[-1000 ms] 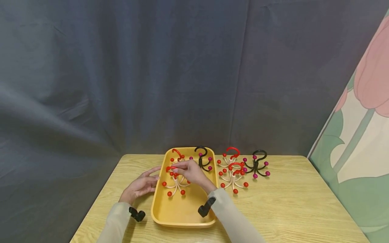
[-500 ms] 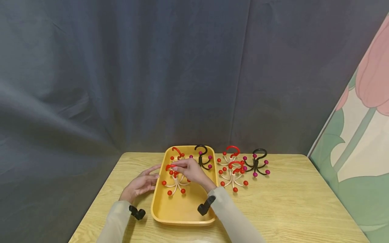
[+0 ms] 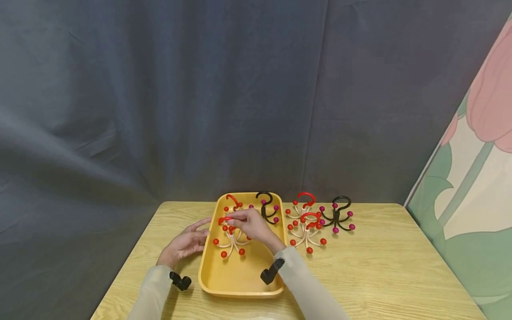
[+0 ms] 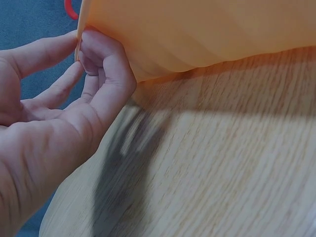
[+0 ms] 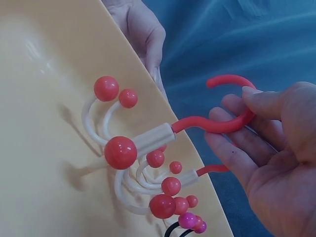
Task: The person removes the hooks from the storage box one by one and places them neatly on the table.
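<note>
In the head view, the right hand (image 3: 254, 226) pinches the red hook (image 3: 225, 219) of a white, multi-armed hanger with red balls, which stands in the yellow tray (image 3: 240, 294). The right wrist view shows the thumb and fingers of that hand (image 5: 276, 143) around the curved red hook (image 5: 232, 123), above the white stem (image 5: 153, 140). At the tray's left side, the left hand (image 3: 186, 244) holds the rim; in the left wrist view its thumb and fingers (image 4: 106, 69) lie on both sides of the rim (image 4: 83, 24).
Behind in the tray stand another red hook (image 3: 232, 198) and a black hanger (image 3: 264, 212) with magenta balls. Right of the tray, on the wooden table (image 3: 380, 266), are two red-hooked hangers (image 3: 306, 234) and a black one (image 3: 336, 216). A dark curtain (image 3: 240, 98) hangs behind.
</note>
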A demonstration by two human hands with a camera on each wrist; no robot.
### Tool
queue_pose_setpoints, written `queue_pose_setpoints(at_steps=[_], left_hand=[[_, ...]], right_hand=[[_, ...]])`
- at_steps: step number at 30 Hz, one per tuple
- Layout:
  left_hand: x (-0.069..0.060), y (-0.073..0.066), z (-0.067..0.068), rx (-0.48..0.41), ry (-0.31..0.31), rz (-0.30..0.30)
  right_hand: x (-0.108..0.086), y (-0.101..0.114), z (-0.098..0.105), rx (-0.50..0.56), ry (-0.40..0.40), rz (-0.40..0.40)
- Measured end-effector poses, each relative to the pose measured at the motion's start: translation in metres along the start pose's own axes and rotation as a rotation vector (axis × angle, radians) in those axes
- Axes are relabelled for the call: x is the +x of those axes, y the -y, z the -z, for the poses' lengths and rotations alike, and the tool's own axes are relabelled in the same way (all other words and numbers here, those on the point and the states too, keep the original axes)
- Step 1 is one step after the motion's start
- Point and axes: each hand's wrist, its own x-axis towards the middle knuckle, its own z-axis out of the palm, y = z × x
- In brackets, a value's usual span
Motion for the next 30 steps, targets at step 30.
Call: queue_pose_setpoints(at_steps=[30], left_hand=[[-0.001,-0.004,0.000,0.002,0.006,0.018]], right_hand=[[-0.021,0.047,0.042,-0.033,-0.022,0.095]])
